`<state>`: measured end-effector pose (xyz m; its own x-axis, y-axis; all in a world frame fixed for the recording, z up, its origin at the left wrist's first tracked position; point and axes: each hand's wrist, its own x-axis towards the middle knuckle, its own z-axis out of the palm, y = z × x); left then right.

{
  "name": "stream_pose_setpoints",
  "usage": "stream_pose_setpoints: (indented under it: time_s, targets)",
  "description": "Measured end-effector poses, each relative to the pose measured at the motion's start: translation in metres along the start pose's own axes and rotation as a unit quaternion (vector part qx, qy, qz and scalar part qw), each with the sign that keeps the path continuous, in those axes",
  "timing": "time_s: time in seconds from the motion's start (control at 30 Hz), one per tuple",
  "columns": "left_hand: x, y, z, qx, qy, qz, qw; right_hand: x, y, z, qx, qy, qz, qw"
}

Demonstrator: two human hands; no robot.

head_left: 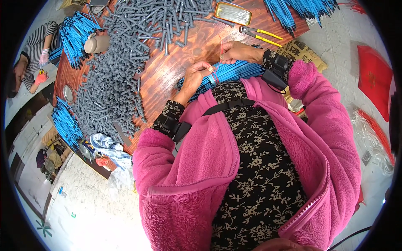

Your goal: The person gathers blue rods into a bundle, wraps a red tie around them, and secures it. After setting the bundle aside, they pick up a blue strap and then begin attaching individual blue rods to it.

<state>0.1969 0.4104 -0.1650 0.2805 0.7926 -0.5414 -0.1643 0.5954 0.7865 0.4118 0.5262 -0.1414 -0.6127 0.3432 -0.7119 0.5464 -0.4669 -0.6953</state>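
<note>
A bundle of thin blue rods point(243, 72) lies across my lap at the table's near edge. Around it runs a red string point(216, 78), whose ends rise between my hands. My left hand point(196, 78) pinches the string just above the bundle, thumb against fingers. To the right, my right hand point(238, 52) is closed on the string too, with a loose end sticking up past its fingertips. Both hands are close together over the rods. The far side of the bundle is partly hidden by my hands.
Grey plastic plugs point(111, 79) are heaped across the wooden table point(161, 77). Pliers with yellow handles point(261, 35) and a tin of metal pins point(233, 14) lie beyond my hands. Further blue bundles point(77, 37) and a beige jug point(97, 43) stand left. A gloved person point(42, 58) works at far left.
</note>
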Motion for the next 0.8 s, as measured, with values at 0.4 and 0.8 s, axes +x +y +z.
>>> stream_pose_setpoints:
  time_s: [0.4, 0.8]
  targets:
    - [0.025, -0.004, -0.006, -0.051, -0.022, 0.059, 0.997, -0.014, -0.002, -0.003, 0.064, -0.072, -0.079, 0.992]
    - [0.023, -0.010, -0.010, 0.169, -0.061, 0.102, 0.978, -0.023, -0.023, 0.023, -0.354, -0.136, -0.105, 0.919]
